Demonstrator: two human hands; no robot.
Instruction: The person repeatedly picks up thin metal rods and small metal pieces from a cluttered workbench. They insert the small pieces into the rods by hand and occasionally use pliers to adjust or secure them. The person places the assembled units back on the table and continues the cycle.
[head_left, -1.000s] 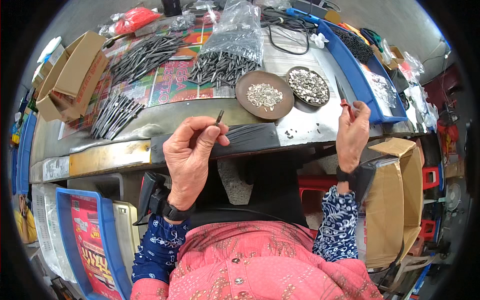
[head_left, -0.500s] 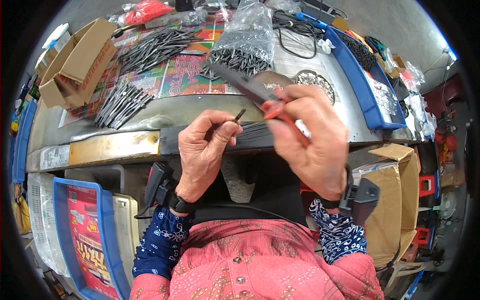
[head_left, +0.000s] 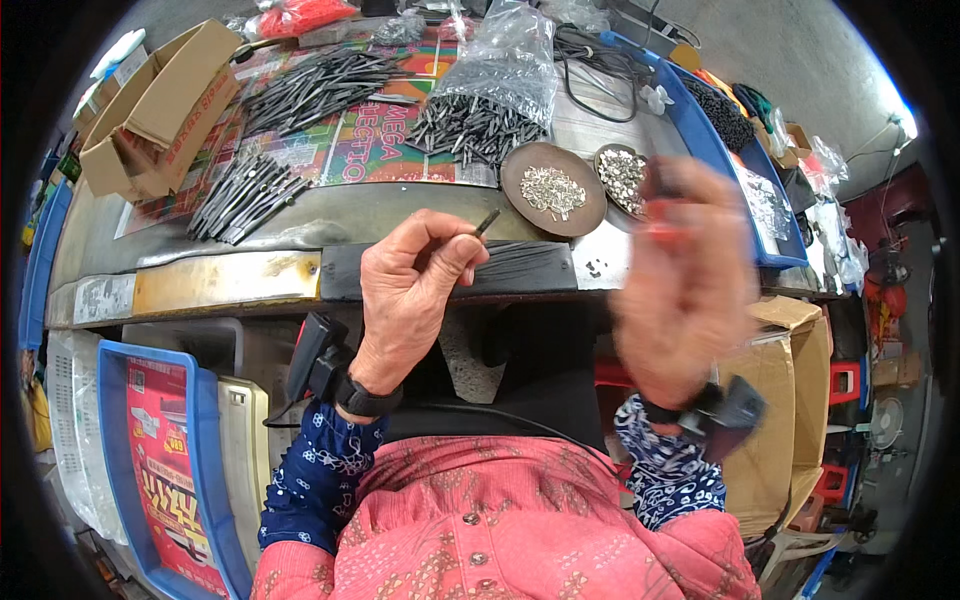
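My left hand (head_left: 415,280) is above the bench edge, thumb and forefinger pinching a short thin black rod (head_left: 488,221) whose tip points up and right. My right hand (head_left: 685,290) is smeared by motion, to the right of the left hand and apart from it. Closed in its fingers is a red-handled tool (head_left: 662,222); its long dark flat blade, plain in the earlier frame, is now hidden or blurred. Beyond my hands stand a round brown dish (head_left: 520,205) of small shiny metal pieces and a smaller dish (head_left: 604,165) with silvery bits.
Dark slim rods lie in a near pile (head_left: 245,200) and a far pile (head_left: 325,90). A clear plastic bag (head_left: 500,60) spills short black pieces. Cardboard boxes (head_left: 160,120) and a long blue tray (head_left: 690,130) flank them. Below the bench, a blue bin (head_left: 205,450) stands left, an open carton (head_left: 770,420) right.
My right hand has swung right with the red-handled tool, away from my left hand, uncovering the two dishes. The left hand keeps its pinch on the rod, nearly still.
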